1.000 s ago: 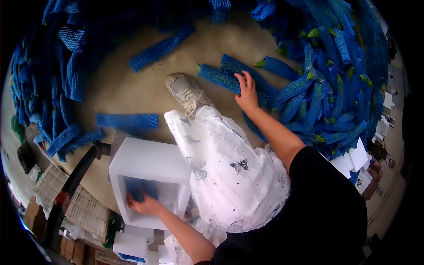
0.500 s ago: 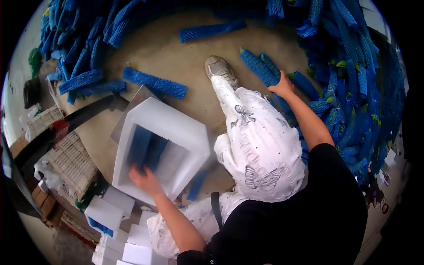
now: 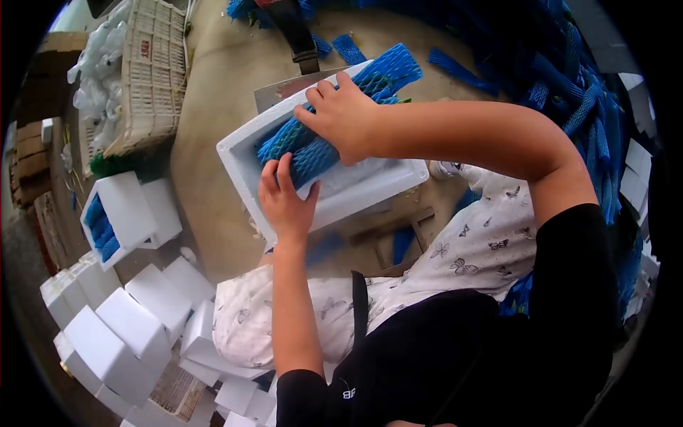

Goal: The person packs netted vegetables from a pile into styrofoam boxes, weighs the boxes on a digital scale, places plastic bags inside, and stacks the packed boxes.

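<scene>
Two hands at an open white foam box (image 3: 245,181), seen from above. Blue-netted bundles (image 3: 309,160) lie side by side inside it, with blue netting projecting past the rim at the far corner. The right hand (image 3: 341,117) lies across the bundles, fingers spread and bent over the netting; how firmly they grip cannot be told. The left hand (image 3: 288,203) has its fingers and thumb parted at the near bundle's end; its grip is likewise unclear. Left: a slatted crate (image 3: 153,78) and stacked white boxes (image 3: 128,327)
</scene>
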The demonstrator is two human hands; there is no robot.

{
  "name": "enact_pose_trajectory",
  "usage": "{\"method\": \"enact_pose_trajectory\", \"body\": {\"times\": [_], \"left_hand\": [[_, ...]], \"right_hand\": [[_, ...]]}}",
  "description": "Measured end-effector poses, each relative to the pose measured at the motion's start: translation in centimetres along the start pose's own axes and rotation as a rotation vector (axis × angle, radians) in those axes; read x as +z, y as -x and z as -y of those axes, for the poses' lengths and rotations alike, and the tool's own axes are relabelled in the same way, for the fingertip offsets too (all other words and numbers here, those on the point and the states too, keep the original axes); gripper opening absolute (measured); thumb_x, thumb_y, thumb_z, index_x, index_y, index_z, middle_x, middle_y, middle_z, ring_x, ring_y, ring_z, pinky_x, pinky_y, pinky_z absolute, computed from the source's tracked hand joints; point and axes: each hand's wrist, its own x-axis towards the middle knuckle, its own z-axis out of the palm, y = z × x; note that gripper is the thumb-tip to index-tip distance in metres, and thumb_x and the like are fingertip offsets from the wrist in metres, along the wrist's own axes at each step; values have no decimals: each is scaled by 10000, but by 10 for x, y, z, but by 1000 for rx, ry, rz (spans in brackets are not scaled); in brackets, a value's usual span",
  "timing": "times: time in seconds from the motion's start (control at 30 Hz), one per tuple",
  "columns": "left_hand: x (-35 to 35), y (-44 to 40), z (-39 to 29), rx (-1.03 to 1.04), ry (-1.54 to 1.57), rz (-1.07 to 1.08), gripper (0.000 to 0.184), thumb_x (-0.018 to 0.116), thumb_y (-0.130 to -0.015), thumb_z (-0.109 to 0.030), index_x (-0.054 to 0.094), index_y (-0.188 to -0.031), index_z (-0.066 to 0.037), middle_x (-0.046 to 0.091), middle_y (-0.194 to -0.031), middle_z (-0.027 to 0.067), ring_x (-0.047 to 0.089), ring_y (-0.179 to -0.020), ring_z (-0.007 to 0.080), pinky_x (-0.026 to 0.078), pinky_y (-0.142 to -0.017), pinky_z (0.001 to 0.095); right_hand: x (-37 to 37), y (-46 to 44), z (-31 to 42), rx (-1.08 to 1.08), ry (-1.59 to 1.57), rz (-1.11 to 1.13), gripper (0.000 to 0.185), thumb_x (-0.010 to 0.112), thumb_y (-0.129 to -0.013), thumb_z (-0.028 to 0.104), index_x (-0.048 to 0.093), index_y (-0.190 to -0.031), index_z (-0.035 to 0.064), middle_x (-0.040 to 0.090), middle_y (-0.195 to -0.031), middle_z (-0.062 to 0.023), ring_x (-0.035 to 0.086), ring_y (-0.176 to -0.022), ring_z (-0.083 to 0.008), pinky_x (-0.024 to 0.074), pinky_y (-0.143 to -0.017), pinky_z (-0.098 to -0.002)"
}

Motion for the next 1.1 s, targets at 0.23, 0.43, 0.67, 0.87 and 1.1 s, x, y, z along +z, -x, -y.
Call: {"method": "enact_pose_trajectory", "body": {"times": [0.23, 0.43, 0.67, 0.87, 1.1], "left_hand": [[22, -5, 48, -155, 313, 259, 590, 771, -613, -47, 520, -1143, -109, 552, -1038, 103, 551, -964, 359, 456, -836, 441], [29, 8, 55, -86, 57, 228, 430, 708, -747, -148, 553, -1147, -122, 630, -1041, 94, 565, -991, 318, 450, -874, 421], [31, -21, 23, 396, 216, 212, 567, 728, -699, -223, 535, -1225, -139, 564, -1055, 80, 538, -1024, 261, 390, -990, 429], [47, -49, 44, 236, 69, 373, 654, 733, -692, -142, 499, -1303, -166, 581, -1101, 73, 569, -969, 301, 430, -851, 394], [43, -56, 42, 195, -4, 511, 715, 746, -669, -152, 486, -1332, -218, 551, -1084, 59, 586, -980, 243, 479, -761, 372]], "right_hand": [[45, -13, -29, 82, -247, -34, 689, 692, -742, 505, 496, -1298, 150, 593, -1196, -119, 557, -1099, -287, 406, -976, -391], [21, 11, -53, 66, 48, 251, 608, 709, -773, 431, 514, -1274, 148, 613, -1151, -112, 583, -1053, -283, 498, -873, -386], [-7, 98, -74, 265, -701, -345, 490, 726, -794, 364, 549, -1171, 106, 644, -987, -143, 653, -864, -321, 539, -805, -353], [-2, 115, -30, 152, -453, 129, 475, 730, -749, 388, 572, -1097, 106, 660, -872, -107, 648, -795, -290, 511, -690, -373], [143, -5, 67, -20, -363, -347, 445, 679, -788, 410, 579, -1056, 68, 587, -1035, -85, 551, -975, -268, 455, -828, -385]]}}
